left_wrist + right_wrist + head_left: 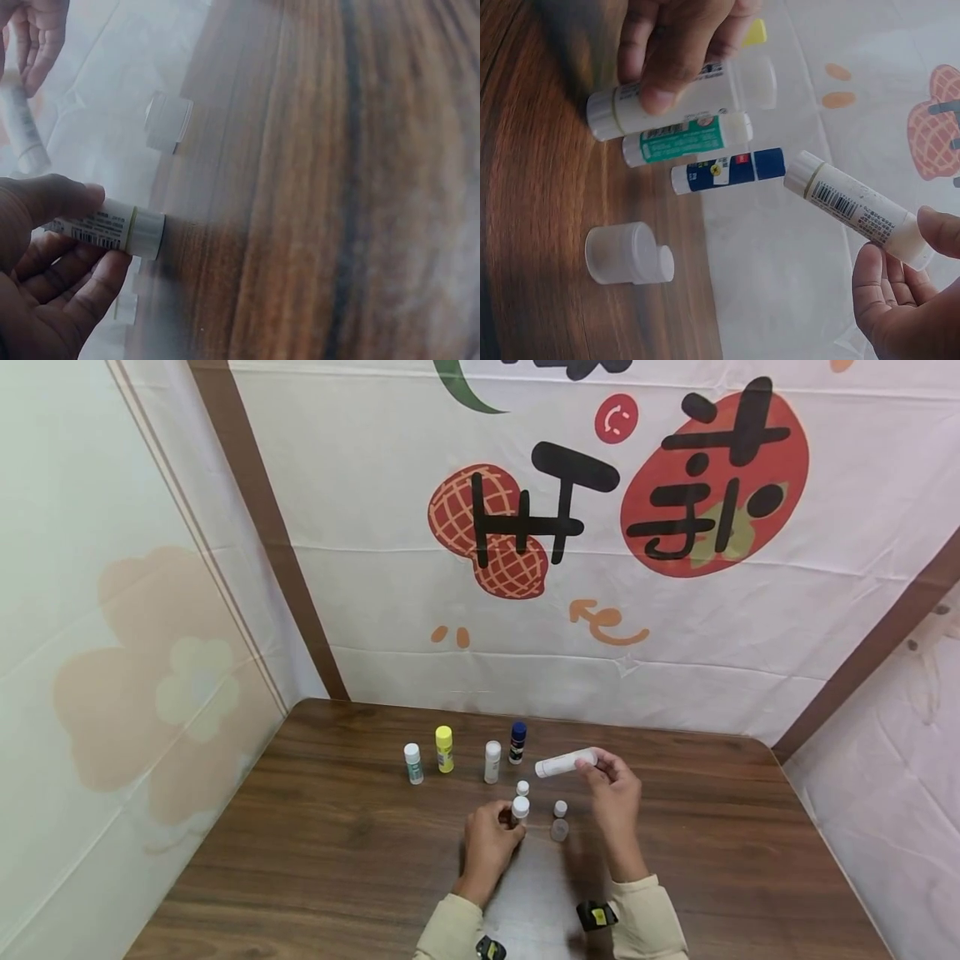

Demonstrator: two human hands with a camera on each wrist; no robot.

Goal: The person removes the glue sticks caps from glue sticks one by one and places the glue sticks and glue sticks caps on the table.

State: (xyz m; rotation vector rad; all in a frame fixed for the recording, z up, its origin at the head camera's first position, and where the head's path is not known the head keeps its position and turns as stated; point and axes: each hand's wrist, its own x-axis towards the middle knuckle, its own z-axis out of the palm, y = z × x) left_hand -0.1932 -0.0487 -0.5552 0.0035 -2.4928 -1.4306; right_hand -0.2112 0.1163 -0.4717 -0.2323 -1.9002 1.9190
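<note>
Wide-open wood down the left of the table (300,860), and more on the right past the right hand (617,793). The middle's tight! The left hand (489,843) and its upright white stick (520,811) block the near side, a white-capped stick (522,788) right behind. A slim lane separates them from the clear cap (559,831) and small white cap (560,809); a raised white tube (557,765) bars the air farther right. Far side, there's a gap between yellow stick (445,749) and pale stick (492,763)!

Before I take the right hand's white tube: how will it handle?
Probably stiff: the white tube looks straight though the right hand holds it near one end. Likely rolls if laid down, being round. Smooth-looking, so maybe slippery.
</note>
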